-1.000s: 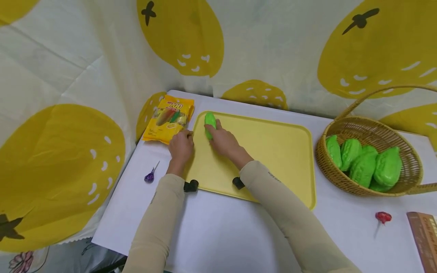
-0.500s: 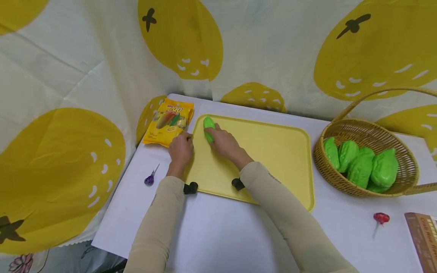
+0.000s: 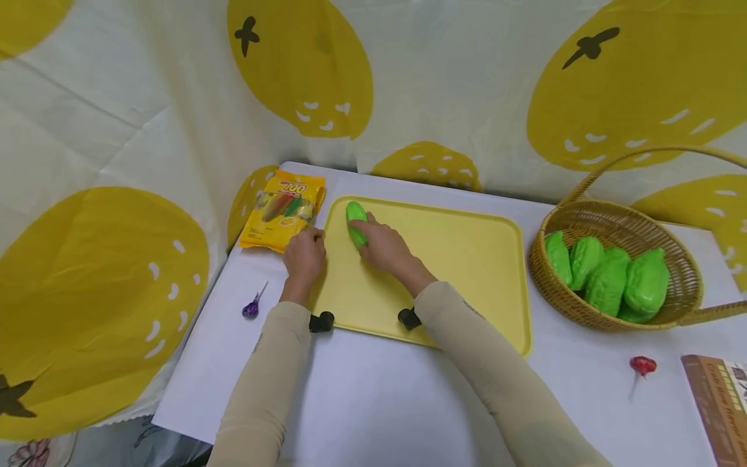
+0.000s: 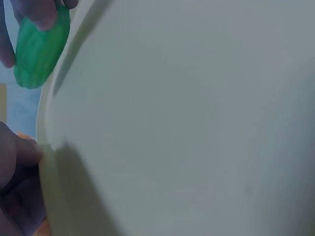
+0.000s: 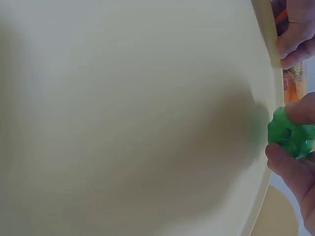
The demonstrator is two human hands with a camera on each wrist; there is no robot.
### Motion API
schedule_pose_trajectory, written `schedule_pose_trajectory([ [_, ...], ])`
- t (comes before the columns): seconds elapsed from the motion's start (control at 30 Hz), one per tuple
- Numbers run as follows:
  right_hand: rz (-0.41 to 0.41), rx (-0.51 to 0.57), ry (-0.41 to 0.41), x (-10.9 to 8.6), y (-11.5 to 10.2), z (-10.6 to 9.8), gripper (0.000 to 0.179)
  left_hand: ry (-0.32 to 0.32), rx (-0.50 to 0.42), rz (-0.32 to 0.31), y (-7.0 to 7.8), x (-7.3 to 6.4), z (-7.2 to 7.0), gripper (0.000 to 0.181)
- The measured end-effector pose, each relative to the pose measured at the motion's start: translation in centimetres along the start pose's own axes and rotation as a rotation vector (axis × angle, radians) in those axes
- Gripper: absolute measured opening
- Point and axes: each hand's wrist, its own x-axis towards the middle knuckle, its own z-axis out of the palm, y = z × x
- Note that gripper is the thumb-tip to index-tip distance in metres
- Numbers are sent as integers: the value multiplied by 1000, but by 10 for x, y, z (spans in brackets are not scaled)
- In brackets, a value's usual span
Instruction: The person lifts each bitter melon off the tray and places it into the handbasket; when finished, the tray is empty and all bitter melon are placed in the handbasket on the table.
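In the head view, my right hand (image 3: 385, 248) holds a ribbed green vegetable (image 3: 355, 217), shaped like a short bitter melon, over the far left corner of the yellow tray (image 3: 443, 259). The right wrist view shows thumb and fingers pinching the vegetable (image 5: 287, 132) by its sides, its scalloped end facing the camera. My left hand (image 3: 305, 256) is at the tray's left rim. In the left wrist view its thumb lies on the rim (image 4: 45, 162) and the fingers curl outside it; their tips are hidden.
A yellow candy bag (image 3: 283, 211) lies beyond my left hand. A purple lollipop (image 3: 251, 307) lies left of the tray. Right of it stands a wicker basket (image 3: 560, 305) with several similar green vegetables (image 3: 607, 282). A red lollipop (image 3: 643, 365) and a brown printed box (image 3: 714, 402) lie nearer.
The vegetable in my right hand has tipped slightly, its far end leaning more to the left. My left hand stays at the tray rim. The head view has shifted a little.
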Motion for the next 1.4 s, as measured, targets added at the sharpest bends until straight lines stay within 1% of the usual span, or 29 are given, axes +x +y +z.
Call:
schedule_pose_trajectory([
  [0.2, -29, 51, 25, -10, 4, -4, 62, -10, 0, 7, 0, -1, -2, 25],
  [0.47, -75, 162, 85, -28, 3, -11, 62, 10, -15, 22, 1, -1, -1, 25],
  [0.6, -101, 187, 121, -40, 2, -17, 61, 17, -24, 27, 1, -1, 0, 25],
  [0.77, -113, 219, 174, -56, 7, -20, 59, 26, -20, 37, 0, -1, 0, 23],
  [1.1, -117, 358, 258, -88, 19, -26, 59, 25, -22, 32, -1, -2, 0, 23],
  [1.23, -118, 379, 299, -99, 23, -29, 58, 30, -17, 35, -1, -1, 0, 23],
  [1.4, -113, 362, 331, -110, 27, -31, 58, 33, -19, 33, -1, -1, 1, 23],
])
